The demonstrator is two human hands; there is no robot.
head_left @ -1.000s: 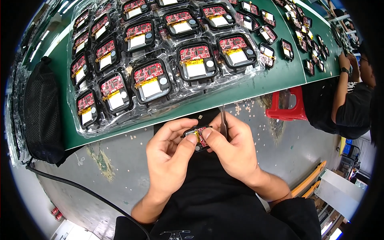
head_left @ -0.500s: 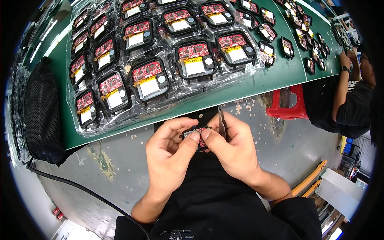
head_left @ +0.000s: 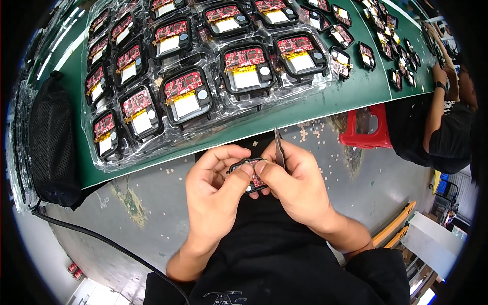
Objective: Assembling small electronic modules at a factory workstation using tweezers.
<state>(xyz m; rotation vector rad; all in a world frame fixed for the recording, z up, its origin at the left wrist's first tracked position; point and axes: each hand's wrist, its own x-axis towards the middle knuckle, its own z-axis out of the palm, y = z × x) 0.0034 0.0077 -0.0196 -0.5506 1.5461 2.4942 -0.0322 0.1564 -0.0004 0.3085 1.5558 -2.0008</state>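
Between my hands, just off the table's front edge, is a small black watch case [head_left: 257,181] with a red circuit board inside. My left hand [head_left: 211,198] is closed on its left side, thumb pressing on the board. From the other side my right hand [head_left: 300,190] grips it, its thumb also on the board and close to the left thumb. A pair of metal tweezers [head_left: 279,151] is tucked in my right hand, tips pointing away toward the table. My thumbs and fingers cover much of the case.
Clear plastic trays [head_left: 218,109] of similar watch cases lie on the green table [head_left: 356,96]. Loose cases [head_left: 366,55] are scattered at the right. A black mesh bag [head_left: 53,142] stands at the left. A red stool [head_left: 368,127] and a co-worker's arm [head_left: 436,101] are at the right.
The watch case has turned slightly in my fingers, and a pale round disc now shows at its lower edge. The tweezers tilt a little further left.
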